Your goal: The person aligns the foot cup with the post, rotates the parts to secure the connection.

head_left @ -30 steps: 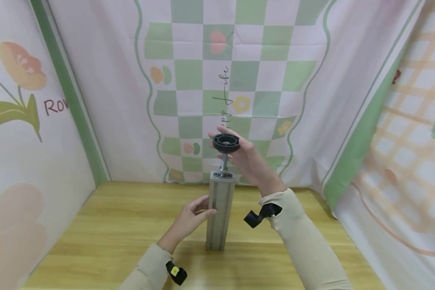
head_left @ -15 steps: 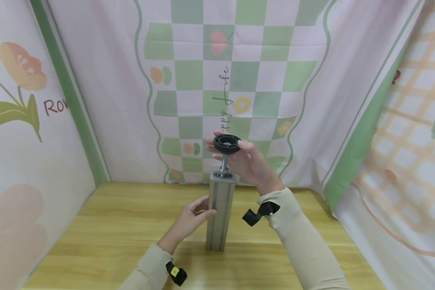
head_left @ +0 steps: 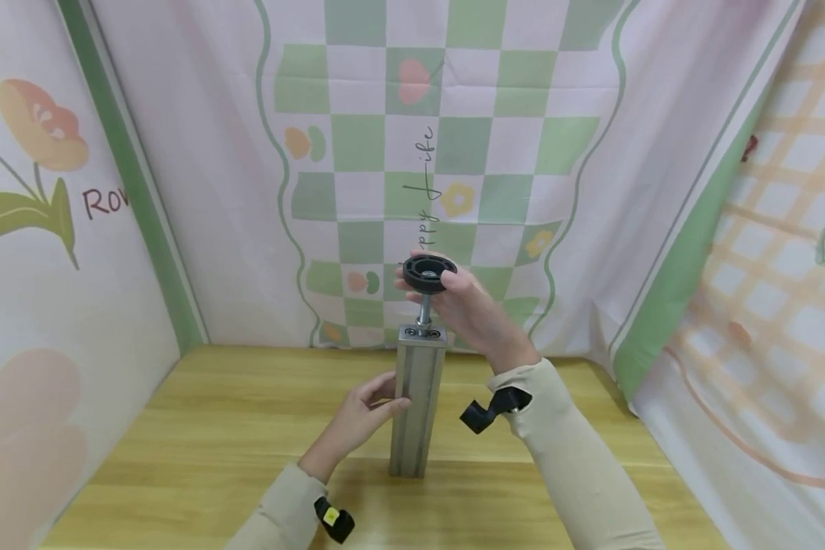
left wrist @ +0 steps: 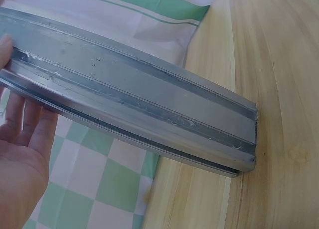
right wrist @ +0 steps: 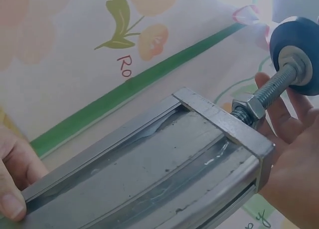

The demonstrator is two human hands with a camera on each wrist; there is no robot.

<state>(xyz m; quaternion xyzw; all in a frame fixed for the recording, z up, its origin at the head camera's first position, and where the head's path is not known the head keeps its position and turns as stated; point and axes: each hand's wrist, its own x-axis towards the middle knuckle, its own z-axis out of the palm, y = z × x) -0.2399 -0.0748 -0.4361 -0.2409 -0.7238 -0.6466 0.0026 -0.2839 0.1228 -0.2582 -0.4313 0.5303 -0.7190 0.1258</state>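
On wood-grain desk [head_left: 213, 428], clamping left grip [head_left: 359, 412] round upright aluminium profile [head_left: 419, 431], apparently against tipping. Pinching levelling foot [head_left: 421, 286] by rim with right grip [head_left: 477, 313], presumably for leverage.

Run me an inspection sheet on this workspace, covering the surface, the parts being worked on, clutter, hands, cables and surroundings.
Surface: wood-grain tabletop
Job's things: metal profile standing on end on the tabletop; threaded rod with a nut rising from its top; black foot on the rod
Clutter: nothing seen
Hands: left hand grips the profile's side; right hand holds the foot's rim
Cables: nothing seen
Surroundings: green-and-white checked backdrop, patterned fabric both sides
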